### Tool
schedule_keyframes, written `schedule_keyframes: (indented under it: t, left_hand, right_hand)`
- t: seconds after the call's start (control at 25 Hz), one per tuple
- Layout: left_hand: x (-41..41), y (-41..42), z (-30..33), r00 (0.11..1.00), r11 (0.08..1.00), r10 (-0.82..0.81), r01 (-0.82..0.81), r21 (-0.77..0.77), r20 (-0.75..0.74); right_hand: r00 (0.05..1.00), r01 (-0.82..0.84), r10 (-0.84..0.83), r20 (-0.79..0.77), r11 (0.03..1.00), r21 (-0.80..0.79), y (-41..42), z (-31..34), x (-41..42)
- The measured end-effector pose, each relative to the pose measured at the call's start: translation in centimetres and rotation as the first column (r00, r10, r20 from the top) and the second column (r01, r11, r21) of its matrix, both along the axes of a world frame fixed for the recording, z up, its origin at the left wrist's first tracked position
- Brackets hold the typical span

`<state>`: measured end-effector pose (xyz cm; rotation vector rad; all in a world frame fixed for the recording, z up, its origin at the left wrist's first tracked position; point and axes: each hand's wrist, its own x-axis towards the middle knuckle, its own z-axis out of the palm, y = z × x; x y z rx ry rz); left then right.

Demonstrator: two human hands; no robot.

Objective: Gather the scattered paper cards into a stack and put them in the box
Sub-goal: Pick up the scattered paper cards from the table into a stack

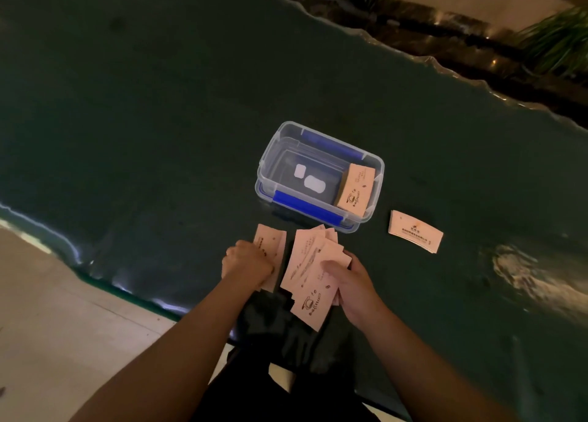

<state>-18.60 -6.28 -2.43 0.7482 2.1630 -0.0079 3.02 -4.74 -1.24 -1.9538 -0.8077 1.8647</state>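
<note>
Dark green table (143, 119) carries a clear box (270, 163) and card stack (415, 235)

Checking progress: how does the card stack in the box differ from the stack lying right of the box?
The card stack in the box leans tilted against the clear box wall; the stack on the table lies flat outside. The boxed one shows a coffee-cup print, the other a small logo with a text line. Neither is touched by a hand. Both are neat, pale pink.

Dim light here. I see dark green table (159, 119) with wavy glossy edge, glare patch at right. Pale tiled floor (63, 326) lower left. Beyond far edge: dark ledge (461, 42), green plants (553, 39), lighter floor past it.
</note>
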Motion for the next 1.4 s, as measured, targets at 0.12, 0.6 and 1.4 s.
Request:
schedule_keyframes:
  t: [0.12,0.6,1.4]
  left_hand:
    - [-0.6,0.1,0.1,0.999,0.999,-0.015,0.013,0.043,0.044]
    - [3.4,-0.9,-0.1,0.997,0.994,-0.043,0.037,0.104,0.057]
    - [-2.4,0.3,1.9,0.575,0.877,0.304,-0.48,0.012,0.76]
  right_hand:
    - [0.991,-0.115,0.113,0.074,0.993,0.027,0.2,0.4,-0.1]
    - [0.979,-0.166,0.153,0.137,0.982,0.092,0.1,-0.4,-3.4]
    - [0.939,0.089,-0.117,-0.323,0.991,-0.101,0.4,1.7,1.3]
